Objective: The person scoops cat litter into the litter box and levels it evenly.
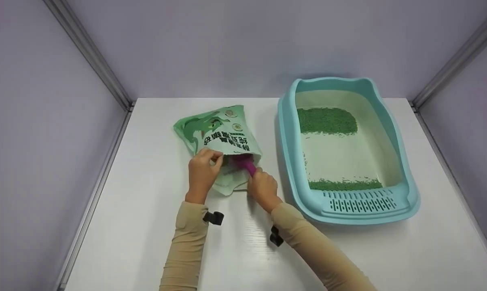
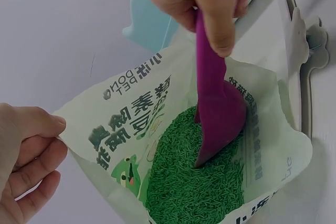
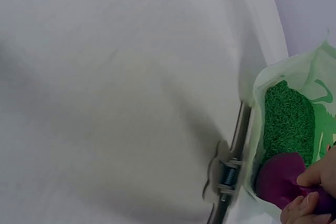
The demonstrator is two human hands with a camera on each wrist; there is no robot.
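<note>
Purple scoop (image 2: 223,114): gripped in curled fingers of right hand (image 1: 263,186), inside bag (image 1: 217,131), left of blue tray (image 1: 288,145). Bag rim: pinched by left hand (image 1: 202,171). Green pellets (image 2: 170,169) in bag: clear only in wrist views.

Left hand (image 1: 203,171) in pinch — right (image 1: 264,186) curled

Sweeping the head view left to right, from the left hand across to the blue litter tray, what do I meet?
Left hand → purple scoop → right hand → blue litter tray.
</note>
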